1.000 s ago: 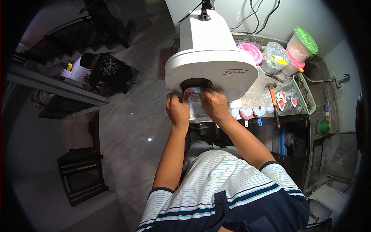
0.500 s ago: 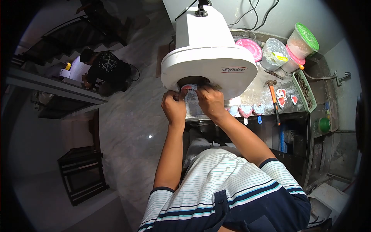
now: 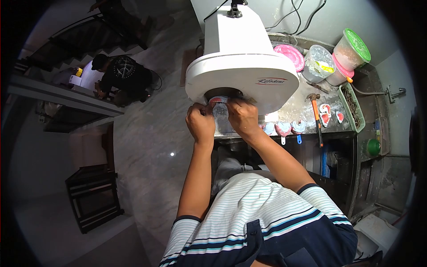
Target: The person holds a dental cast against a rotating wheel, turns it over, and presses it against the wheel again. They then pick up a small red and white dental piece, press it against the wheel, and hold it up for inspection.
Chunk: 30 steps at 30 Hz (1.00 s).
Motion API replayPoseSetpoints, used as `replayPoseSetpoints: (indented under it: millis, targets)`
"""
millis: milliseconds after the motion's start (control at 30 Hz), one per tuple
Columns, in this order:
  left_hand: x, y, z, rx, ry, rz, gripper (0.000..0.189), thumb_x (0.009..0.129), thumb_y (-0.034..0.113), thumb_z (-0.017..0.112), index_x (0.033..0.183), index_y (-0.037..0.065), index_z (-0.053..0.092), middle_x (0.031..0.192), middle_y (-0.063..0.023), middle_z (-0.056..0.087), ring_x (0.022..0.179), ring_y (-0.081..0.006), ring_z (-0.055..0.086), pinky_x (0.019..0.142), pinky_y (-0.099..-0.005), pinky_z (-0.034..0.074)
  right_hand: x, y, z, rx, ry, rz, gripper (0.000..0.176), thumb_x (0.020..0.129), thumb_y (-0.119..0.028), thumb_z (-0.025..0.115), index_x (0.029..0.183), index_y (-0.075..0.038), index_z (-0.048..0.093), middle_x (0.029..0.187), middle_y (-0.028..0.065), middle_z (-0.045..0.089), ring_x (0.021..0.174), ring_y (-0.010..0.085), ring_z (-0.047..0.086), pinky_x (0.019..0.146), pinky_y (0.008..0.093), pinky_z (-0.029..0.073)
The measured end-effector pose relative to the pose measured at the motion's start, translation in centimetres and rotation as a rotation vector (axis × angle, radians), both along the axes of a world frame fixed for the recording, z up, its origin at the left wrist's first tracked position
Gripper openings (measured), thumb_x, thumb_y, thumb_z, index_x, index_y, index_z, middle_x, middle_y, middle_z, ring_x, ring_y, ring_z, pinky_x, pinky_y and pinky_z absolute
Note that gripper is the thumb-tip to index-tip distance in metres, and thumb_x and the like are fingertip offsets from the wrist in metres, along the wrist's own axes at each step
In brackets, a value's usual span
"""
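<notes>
one red-and-white piece [image 3: 218, 100], right at the lower edge of a dark opening [image 3: 224, 92] in a white housing [image 3: 240, 66]. clamped at its left end by the left hand [image 3: 200, 122], thumb and fingers bent in tight; held at the other end by the right hand [image 3: 243, 115], fingertips too hidden to read in full.

main risk, as a judgement: a sudden kick or twist of the piece, from uneven pressure between the two hands. also possible: a crack, from pushing too hard, or scraped fingertips, from a grip so near the opening in case of a spinning part inside; too dark in there to tell.

to the right, at the front edge of the desk [image 3: 304, 100]: a white-handled tray [image 3: 283, 140] and a blue-handled tray [image 3: 299, 139], both heaped with pink and pale material. past a hammer [image 3: 316, 115], a pale green bin [image 3: 344, 118] full of thin brown sticks [image 3: 351, 104]. farther back, a clear bucket [image 3: 313, 71], whitish with residue, something yellow [image 3: 327, 66] inside; beside it, a green-lidded tub [image 3: 349, 53], cloudy-walled, overlapping a pink-topped tub [image 3: 336, 79], contents unreadable.
</notes>
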State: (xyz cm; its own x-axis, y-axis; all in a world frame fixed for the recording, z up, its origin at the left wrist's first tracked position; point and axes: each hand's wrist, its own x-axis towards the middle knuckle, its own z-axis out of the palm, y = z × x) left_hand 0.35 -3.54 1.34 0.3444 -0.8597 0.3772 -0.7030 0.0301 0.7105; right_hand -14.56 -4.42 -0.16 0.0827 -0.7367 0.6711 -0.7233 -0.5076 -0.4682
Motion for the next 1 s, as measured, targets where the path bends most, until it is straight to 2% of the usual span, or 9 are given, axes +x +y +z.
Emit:
replayPoseSetpoints:
  millis: [300, 800, 867, 1000]
  targets:
    - [0.0, -0.08, -0.04, 0.006, -0.024, 0.008, 0.021, 0.081, 0.01, 0.081, 0.076, -0.002, 0.063, 0.076, -0.018, 0.067, 0.072, -0.0402, 0.066, 0.069, -0.0478, 0.049, 0.08, 0.07, -0.04, 0.014, -0.029, -0.013, 0.012, 0.077, -0.003, 0.077, 0.088, -0.006, 0.072, 0.08, 0.0109, 0.069, 0.07, 0.0318, 0.068, 0.062, 0.0413, 0.055]
    - [-0.43, -0.21, 0.27, 0.037, -0.059, 0.05, 0.023, 0.082, 0.015, 0.081, 0.075, 0.001, 0.064, 0.079, -0.0172, 0.069, 0.077, -0.0411, 0.067, 0.07, -0.0497, 0.05, 0.17, 0.01, 0.26, 0.025, -0.038, -0.052, 0.013, 0.076, -0.003, 0.079, 0.086, -0.008, 0.072, 0.079, 0.0104, 0.069, 0.067, 0.0317, 0.068, 0.06, 0.0404, 0.054]
    - [-0.54, -0.27, 0.49, 0.024, -0.049, 0.075, 0.025, 0.079, 0.014, 0.083, 0.073, -0.002, 0.065, 0.074, -0.0201, 0.069, 0.073, -0.0437, 0.067, 0.069, -0.0487, 0.049, 0.36, -0.1, 0.51, -0.042, -0.068, -0.055, 0.009, 0.081, -0.005, 0.073, 0.076, -0.008, 0.065, 0.072, 0.0104, 0.064, 0.06, 0.0325, 0.066, 0.053, 0.0417, 0.052]
    - [-0.63, -0.26, 0.43, 0.014, -0.057, 0.08, 0.025, 0.079, 0.015, 0.083, 0.072, -0.001, 0.065, 0.075, -0.0206, 0.069, 0.073, -0.0441, 0.067, 0.068, -0.0491, 0.049, 0.4, -0.12, 0.34, -0.045, -0.036, -0.079, 0.011, 0.082, -0.008, 0.074, 0.075, -0.008, 0.065, 0.072, 0.0103, 0.064, 0.06, 0.0321, 0.066, 0.052, 0.0417, 0.052]
